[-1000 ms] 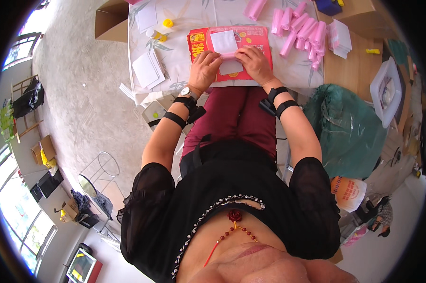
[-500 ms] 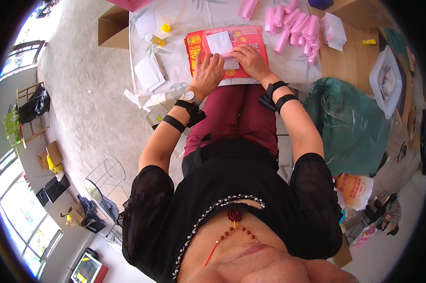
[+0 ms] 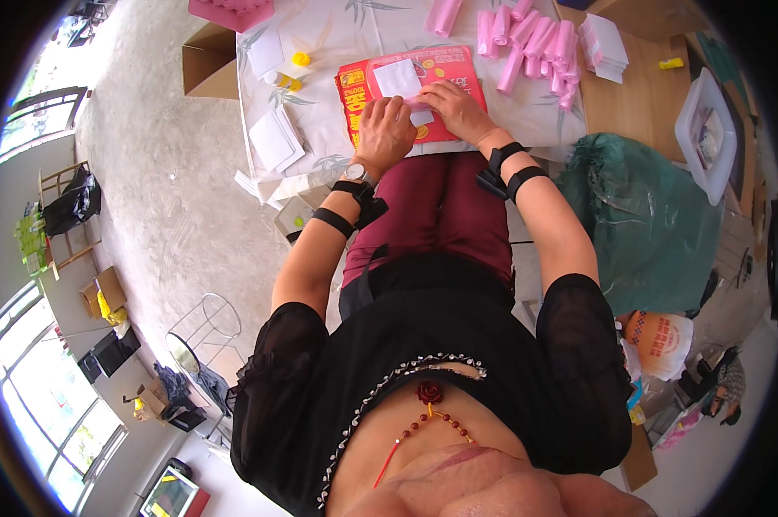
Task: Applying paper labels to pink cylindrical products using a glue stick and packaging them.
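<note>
In front of me a flat red and yellow printed package (image 3: 452,71) lies on the table. On top of it is a white paper square (image 3: 396,80), and part of another white piece shows just below my fingers. Between my hands sits a small pink roll (image 3: 417,105), mostly covered by fingers. My left hand (image 3: 386,131) has its bent fingers closed on the roll's left end. My right hand (image 3: 456,109) pinches its right end, fingers pressed down. A pile of similar pink rolls (image 3: 540,43) lies beyond my right hand.
White card stacks lie at left (image 3: 277,140) and far right (image 3: 603,47). Yellow-capped glue bottles (image 3: 284,81) stand near the left stack. A white plastic tub (image 3: 705,138), a green sack (image 3: 639,224) and a pink basket (image 3: 234,12) surround the work area.
My hands stay at the pink roll with only slight finger movement. The whole view has shifted a little.
</note>
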`<action>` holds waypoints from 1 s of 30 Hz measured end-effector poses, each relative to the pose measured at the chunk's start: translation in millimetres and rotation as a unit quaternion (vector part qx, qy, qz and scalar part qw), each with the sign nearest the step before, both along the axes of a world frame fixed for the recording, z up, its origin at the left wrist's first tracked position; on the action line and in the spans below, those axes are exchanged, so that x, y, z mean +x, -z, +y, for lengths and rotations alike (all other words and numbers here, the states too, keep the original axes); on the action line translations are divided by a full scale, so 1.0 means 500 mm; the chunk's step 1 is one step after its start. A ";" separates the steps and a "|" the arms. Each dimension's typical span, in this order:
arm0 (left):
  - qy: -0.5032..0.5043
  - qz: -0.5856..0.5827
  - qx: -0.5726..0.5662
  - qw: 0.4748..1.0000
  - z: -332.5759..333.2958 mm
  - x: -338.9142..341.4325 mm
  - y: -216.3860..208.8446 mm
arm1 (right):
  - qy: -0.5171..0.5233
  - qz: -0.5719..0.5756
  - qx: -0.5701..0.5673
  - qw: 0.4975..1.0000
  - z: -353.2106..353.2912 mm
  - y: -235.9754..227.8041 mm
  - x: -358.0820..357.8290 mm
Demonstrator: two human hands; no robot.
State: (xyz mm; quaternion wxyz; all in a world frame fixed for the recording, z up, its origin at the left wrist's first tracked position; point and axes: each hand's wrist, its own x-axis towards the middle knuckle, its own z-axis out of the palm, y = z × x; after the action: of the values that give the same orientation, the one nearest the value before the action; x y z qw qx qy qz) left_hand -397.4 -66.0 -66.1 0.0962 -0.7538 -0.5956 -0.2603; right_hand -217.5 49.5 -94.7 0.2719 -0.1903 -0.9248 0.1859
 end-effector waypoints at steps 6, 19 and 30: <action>-0.028 -0.011 -0.047 0.998 -0.004 0.016 0.002 | 0.005 0.001 -0.009 1.000 -0.003 0.005 -0.001; -0.091 -0.153 -0.120 0.977 0.006 -0.036 0.009 | 0.015 -0.025 -0.028 0.999 -0.002 0.013 0.008; -0.125 -0.307 -0.337 0.881 0.078 -0.108 0.023 | 0.036 0.001 -0.112 0.993 0.010 0.011 0.003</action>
State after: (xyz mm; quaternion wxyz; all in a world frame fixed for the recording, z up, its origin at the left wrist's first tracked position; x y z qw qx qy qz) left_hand -451.3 -26.8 -77.5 -0.3196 -0.5428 -0.7361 -0.2479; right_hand -216.0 54.3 -100.2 0.2561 -0.2531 -0.8903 0.2788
